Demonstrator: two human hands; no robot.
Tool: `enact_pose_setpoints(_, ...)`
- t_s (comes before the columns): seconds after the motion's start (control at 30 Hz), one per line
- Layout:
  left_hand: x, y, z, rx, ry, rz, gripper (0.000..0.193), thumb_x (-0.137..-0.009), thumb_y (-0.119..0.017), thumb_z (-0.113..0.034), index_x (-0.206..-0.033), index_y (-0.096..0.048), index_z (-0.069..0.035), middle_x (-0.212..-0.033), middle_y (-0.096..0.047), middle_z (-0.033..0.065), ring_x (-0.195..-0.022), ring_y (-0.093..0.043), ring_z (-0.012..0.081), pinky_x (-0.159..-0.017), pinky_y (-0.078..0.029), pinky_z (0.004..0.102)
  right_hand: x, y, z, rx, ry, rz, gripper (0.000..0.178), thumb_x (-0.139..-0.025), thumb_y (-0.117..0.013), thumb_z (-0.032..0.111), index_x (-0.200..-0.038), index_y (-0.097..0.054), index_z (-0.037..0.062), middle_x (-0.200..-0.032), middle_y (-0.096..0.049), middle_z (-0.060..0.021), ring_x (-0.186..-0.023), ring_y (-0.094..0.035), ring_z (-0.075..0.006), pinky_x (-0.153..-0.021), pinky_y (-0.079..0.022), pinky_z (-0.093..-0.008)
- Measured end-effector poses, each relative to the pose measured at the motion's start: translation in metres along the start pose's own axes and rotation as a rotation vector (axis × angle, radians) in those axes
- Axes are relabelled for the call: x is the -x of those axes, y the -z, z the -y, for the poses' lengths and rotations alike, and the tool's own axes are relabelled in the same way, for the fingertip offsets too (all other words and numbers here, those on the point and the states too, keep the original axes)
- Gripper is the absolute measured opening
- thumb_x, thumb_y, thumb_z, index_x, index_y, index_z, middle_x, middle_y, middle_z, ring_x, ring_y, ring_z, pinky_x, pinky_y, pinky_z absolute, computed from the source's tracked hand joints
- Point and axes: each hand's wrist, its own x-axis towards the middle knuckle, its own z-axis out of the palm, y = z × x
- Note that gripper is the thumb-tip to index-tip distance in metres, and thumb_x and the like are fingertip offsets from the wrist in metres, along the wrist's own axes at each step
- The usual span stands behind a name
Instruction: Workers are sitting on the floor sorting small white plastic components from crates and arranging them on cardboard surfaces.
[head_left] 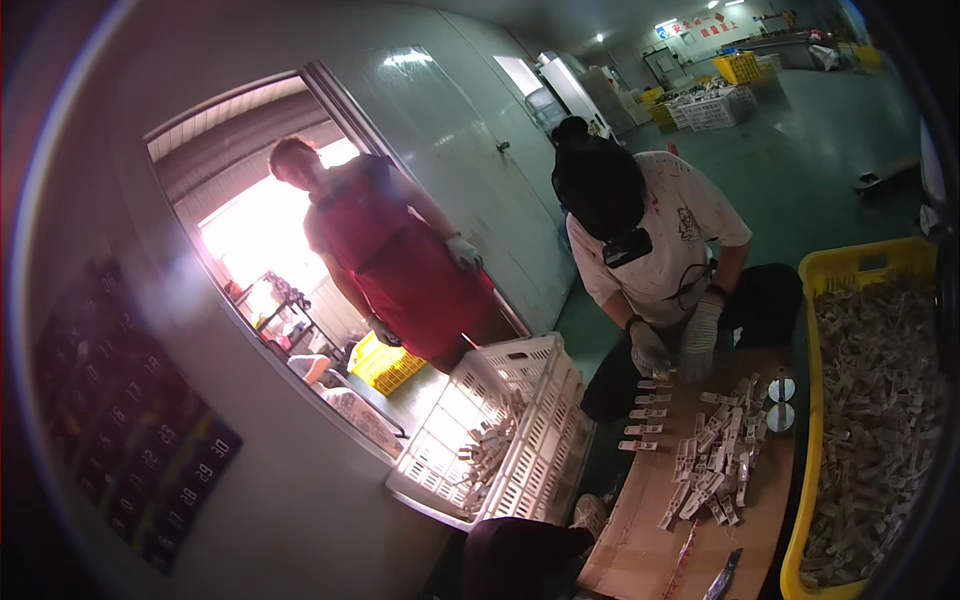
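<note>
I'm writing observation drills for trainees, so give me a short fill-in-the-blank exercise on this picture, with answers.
1. The seated co-worker wears headwear coloured ____.
2. The cardboard, with pale clips heaped on it, lies ____ the white crate and the filled right-hand crate.
3. That filled right-hand crate is coloured ____.

Missing words: black; between; yellow.

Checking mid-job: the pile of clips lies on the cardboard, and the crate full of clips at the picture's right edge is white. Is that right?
Not quite: the crate is yellow, not white, as the head view shows. It is full of clips, and the pile of clips does lie on the cardboard.
</note>
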Motion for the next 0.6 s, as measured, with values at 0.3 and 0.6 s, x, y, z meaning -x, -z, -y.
enact_pose_setpoints(0.3, -0.018, 0.024, 0.018, 0.098, -0.001, 0.082, 0.041, -0.096, -0.061, -0.018, -0.134, -0.047, -0.011, -0.11, -0.061, 0.0052, -0.097, -0.059, 0.0151, -0.079, -0.051, 0.0251, 0.065, 0.041, -0.082, 0.0, -0.16, 0.041, 0.024, -0.088, -0.055, 0.011, -0.105, -0.069, 0.0031, -0.098, -0.071, -0.0086, -0.086, -0.066, -0.0184, -0.078, -0.052, -0.0319)
enact_pose_setpoints(0.6, -0.026, 0.05, 0.025, 0.128, 0.01, 0.326, 0.031, -0.096, -0.06, -0.019, -0.124, -0.053, -0.008, -0.102, -0.062, 0.0011, -0.083, -0.058, 0.01, -0.066, -0.049, 0.0224, 0.144, 0.107, -0.142, 0.009, -0.298, 0.082, 0.024, -0.087, -0.056, 0.011, -0.105, -0.069, 0.0023, -0.097, -0.071, -0.0086, -0.085, -0.065, -0.0177, -0.078, -0.052, -0.0313)
